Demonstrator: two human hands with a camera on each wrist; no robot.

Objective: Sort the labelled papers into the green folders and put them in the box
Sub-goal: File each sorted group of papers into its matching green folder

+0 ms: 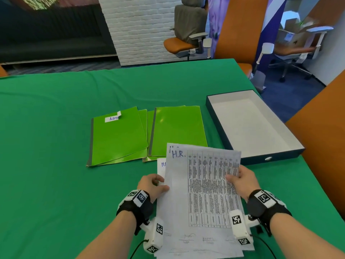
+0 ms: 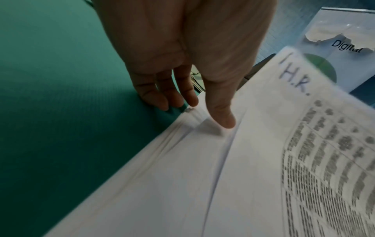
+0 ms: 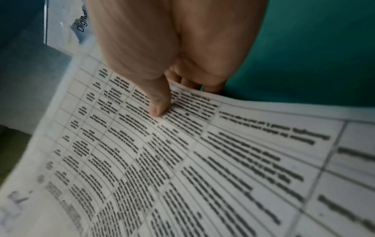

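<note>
Black wristbands (image 1: 265,204), white tagged cameras, seemingly.

Office/meeting rm: swivel chairs (image 1: 188,32) w/ armrests, big green-clothed table (image 1: 56,128), carpet floor (image 1: 291,86).

The head view looks forward and down from above the near edge of the green table (image 1: 56,109), taking in both wrists, while each wrist view looks along its palm, very close, sharing the printed papers (image 2: 263,160) with the head view.

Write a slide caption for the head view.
Both hands, left and right, hold H.R. papers above the green table, near two green folders and an empty box.
</note>
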